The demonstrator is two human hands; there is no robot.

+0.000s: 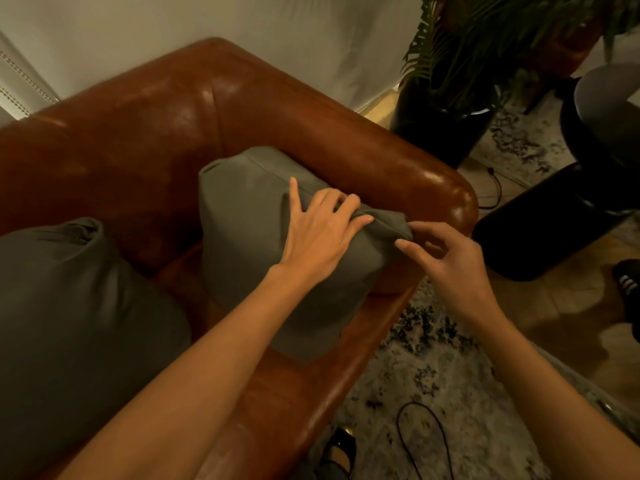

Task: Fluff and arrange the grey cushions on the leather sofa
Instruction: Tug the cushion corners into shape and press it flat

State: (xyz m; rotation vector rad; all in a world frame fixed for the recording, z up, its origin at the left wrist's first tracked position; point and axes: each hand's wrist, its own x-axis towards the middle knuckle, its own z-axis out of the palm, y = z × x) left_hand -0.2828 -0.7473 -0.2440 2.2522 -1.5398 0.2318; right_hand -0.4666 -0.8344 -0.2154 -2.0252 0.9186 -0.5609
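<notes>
A grey cushion [249, 237] stands in the right corner of the brown leather sofa [156, 109], leaning against the armrest. My left hand [318, 233] lies flat on its upper side with fingers spread and straight. My right hand [446, 258] hovers at the cushion's right corner, fingers loosely curled, thumb and forefinger near the fabric tip; I cannot tell whether they pinch it. A second grey cushion [69, 313] lies on the seat at the left.
A potted palm in a dark pot [446, 126] stands beyond the armrest. Dark rounded objects [554, 216] sit on the floor at right. A patterned rug [450, 393] with a black cable [426, 434] lies below. A shoe [628, 282] shows at the right edge.
</notes>
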